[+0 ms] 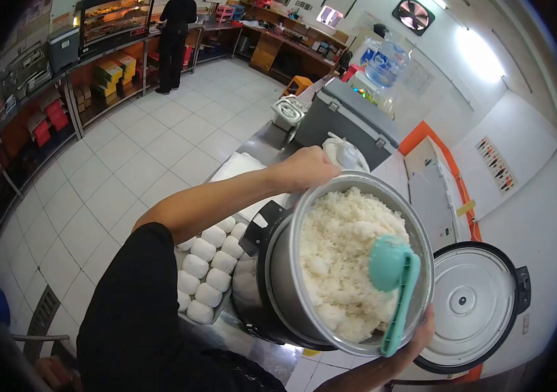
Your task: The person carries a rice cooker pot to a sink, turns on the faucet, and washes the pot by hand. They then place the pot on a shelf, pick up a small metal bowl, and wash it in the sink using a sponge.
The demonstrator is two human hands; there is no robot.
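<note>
A metal inner pot (293, 261) full of cooked white rice (344, 255) is tilted towards me, partly out of the black rice cooker (252, 294). My left hand (314, 168) is closed on the pot's far rim. On the opposite rim my right hand (424, 332) also grips, its fingers partly hidden by the pot. A teal rice scoop (386, 268) lies in the rice, its handle reaching over the near rim. To the right, the cooker's round lid (468, 294) stands open.
White rounded bundles (203, 268) fill a tray left of the cooker. Beyond are a grey cooler box (344, 117), a metal container (289, 111) and a large water bottle (386, 64). A person in black (175, 42) stands by the far counter, near a display case (114, 23).
</note>
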